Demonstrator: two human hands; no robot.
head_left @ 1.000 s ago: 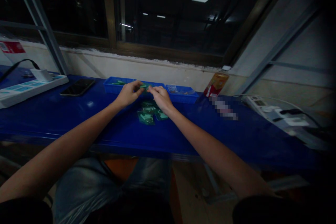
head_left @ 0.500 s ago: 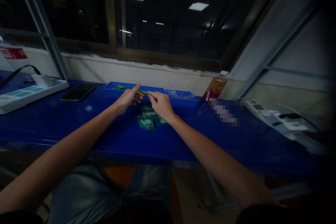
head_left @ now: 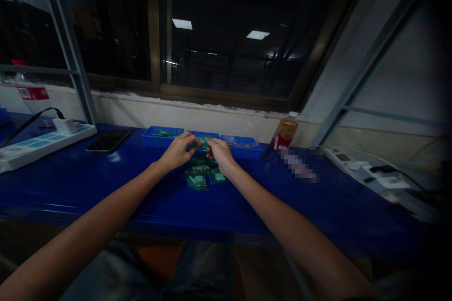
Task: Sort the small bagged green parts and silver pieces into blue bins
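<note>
Between my two hands a small green plastic bag (head_left: 202,144) is held up, just in front of the blue trays. My left hand (head_left: 180,150) pinches its left side, and my right hand (head_left: 221,153) grips the right side with thumb and fingers. What the bag contains is too dark to make out. Below my hands several more green bags (head_left: 197,181) lie in a loose pile on the blue table (head_left: 158,202), with small pale pieces showing through. More green material (head_left: 162,133) is in the left blue tray (head_left: 150,141).
Behind my right hand a second blue tray (head_left: 256,152) holds clear plastic and small parts. A phone (head_left: 108,140) and a white power strip (head_left: 45,146) lie left. A drink bottle (head_left: 284,134) and another power strip (head_left: 367,169) are on the right. A window rises behind.
The green bag now faces me more broadly between my hands; before it looked thin and edge-on. My left fingers have curled in around it. The camera view has tilted up slightly.
</note>
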